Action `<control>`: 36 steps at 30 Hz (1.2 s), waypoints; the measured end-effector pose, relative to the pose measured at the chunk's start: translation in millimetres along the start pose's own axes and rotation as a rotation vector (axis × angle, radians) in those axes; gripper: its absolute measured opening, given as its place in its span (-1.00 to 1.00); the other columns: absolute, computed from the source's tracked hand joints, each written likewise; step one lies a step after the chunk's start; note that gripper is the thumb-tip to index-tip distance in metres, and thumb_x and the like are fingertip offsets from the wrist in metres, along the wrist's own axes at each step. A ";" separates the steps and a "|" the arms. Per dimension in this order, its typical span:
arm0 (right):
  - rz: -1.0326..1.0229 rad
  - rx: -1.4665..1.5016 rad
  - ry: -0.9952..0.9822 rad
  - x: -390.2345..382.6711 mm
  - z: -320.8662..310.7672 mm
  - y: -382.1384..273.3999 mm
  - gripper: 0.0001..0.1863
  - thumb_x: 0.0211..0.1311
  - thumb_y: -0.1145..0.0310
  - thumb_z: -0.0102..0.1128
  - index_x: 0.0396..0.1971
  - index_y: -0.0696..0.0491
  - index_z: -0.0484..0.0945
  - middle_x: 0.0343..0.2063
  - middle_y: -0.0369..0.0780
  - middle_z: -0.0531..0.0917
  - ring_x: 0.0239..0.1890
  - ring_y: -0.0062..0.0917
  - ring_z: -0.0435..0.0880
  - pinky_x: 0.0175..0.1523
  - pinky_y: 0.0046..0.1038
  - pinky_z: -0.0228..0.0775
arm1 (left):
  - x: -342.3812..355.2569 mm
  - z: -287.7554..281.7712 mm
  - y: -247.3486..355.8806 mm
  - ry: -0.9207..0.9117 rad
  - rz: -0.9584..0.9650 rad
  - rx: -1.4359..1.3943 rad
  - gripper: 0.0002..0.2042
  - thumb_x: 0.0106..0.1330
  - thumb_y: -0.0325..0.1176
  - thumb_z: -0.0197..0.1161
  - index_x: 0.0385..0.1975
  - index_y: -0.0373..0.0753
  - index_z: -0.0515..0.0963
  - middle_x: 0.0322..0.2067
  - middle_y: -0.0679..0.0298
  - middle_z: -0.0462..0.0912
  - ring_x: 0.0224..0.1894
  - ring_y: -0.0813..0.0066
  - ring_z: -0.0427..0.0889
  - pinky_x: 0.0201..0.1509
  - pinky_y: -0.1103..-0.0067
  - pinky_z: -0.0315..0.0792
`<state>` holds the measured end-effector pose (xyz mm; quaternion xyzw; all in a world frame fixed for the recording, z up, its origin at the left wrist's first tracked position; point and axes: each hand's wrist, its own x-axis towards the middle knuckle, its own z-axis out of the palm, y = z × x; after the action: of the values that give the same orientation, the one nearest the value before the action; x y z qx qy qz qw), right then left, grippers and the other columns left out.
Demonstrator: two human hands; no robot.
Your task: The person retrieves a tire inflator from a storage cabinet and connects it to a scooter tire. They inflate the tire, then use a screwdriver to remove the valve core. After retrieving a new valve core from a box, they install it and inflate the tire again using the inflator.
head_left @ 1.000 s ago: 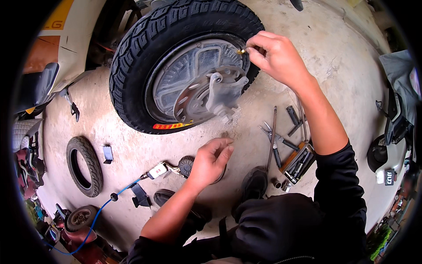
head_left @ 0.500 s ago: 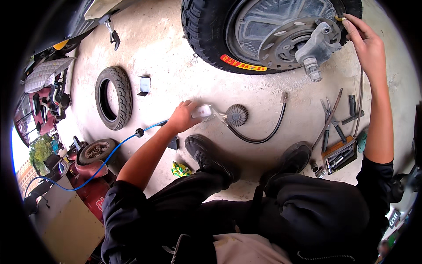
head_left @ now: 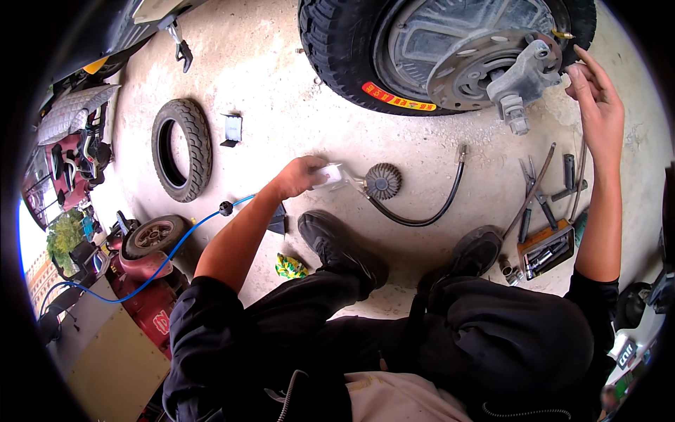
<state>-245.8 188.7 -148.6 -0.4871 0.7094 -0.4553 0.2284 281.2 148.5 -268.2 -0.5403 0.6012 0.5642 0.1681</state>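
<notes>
1. Tyre inflator (head_left: 330, 176) is grasped by left hand (head_left: 301, 177).
2. Right hand (head_left: 598, 102) is half-curled below brass valve stem (head_left: 562, 34); contents cannot be told.
3. Wheel (head_left: 415, 46) edge and black hose (head_left: 415, 224) are separated by open concrete floor (head_left: 394, 144).

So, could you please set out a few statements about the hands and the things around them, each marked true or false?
1. The left hand holds a white device. True.
2. The long hose at far left is red. False: it is blue.
3. The loose tyre lies left of the large wheel. True.
4. The right hand touches the loose tyre. False: it is near the brass valve stem.
5. The tool tray lies right of the right shoe. True.
</notes>
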 end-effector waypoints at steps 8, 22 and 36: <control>0.068 -0.022 0.016 -16.0 -1.3 16.4 -0.64 0.33 0.35 0.15 0.08 0.14 0.52 -0.33 -0.30 0.60 -0.39 -0.75 0.46 -0.22 -0.69 0.34 | -12.9 -3.5 -3.2 0.050 0.156 0.189 -0.60 0.13 -0.34 0.32 -0.02 -0.31 0.54 -0.12 0.07 0.61 -0.04 0.21 0.56 0.09 0.41 0.41; -0.207 0.603 -1.222 -94.7 159.2 -162.6 -0.78 -0.15 0.67 0.26 -0.47 0.16 0.44 -0.53 -0.23 0.48 -0.53 -0.60 0.41 -0.39 -0.59 0.28 | -297.3 89.3 49.6 0.376 0.021 -0.302 -0.68 0.33 -0.10 0.18 -0.15 -0.24 0.58 -0.17 0.15 0.64 -0.05 0.21 0.55 0.06 0.41 0.41; -0.418 0.016 -1.321 -188.8 198.8 -281.6 -0.85 -0.06 0.59 0.26 -0.60 0.17 0.43 -0.65 -0.31 0.48 -0.57 -0.69 0.39 -0.42 -0.61 0.24 | -430.6 174.9 -199.5 0.887 -0.042 -0.747 -0.63 0.33 -0.10 0.19 -0.13 -0.34 0.55 -0.29 0.17 0.66 -0.22 0.39 0.60 -0.07 0.47 0.46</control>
<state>122.4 243.0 -22.3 -0.7870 0.3095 -0.1029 0.5236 532.2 541.0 -71.4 -0.7596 0.3633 0.4544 -0.2907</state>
